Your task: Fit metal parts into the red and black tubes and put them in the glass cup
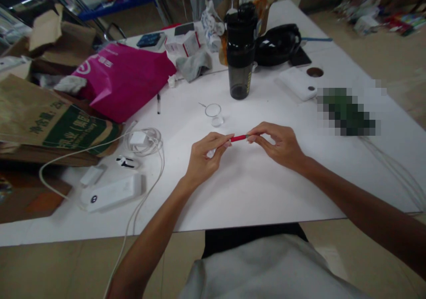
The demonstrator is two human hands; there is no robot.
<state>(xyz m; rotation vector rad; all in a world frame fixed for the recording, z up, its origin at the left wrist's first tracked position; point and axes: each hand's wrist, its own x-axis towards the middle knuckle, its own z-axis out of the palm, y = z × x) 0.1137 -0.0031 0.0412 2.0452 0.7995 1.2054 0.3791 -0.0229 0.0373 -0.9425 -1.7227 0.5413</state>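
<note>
A slim red pen-like stick is held level above the white table, one end in each hand. My left hand pinches its left end between thumb and fingertips. The grey right end is pinched by my right hand. A small clear piece shows in the gap of my left hand; whether it is held or lies behind cannot be told. Just beyond my hands stands a small clear cup, with a thin dark sliver beside its rim.
A dark shaker bottle stands past the cup. At left are a magenta bag, a black pen, a coiled white cable and a white power strip. At right lie a white device and a blurred-out green object.
</note>
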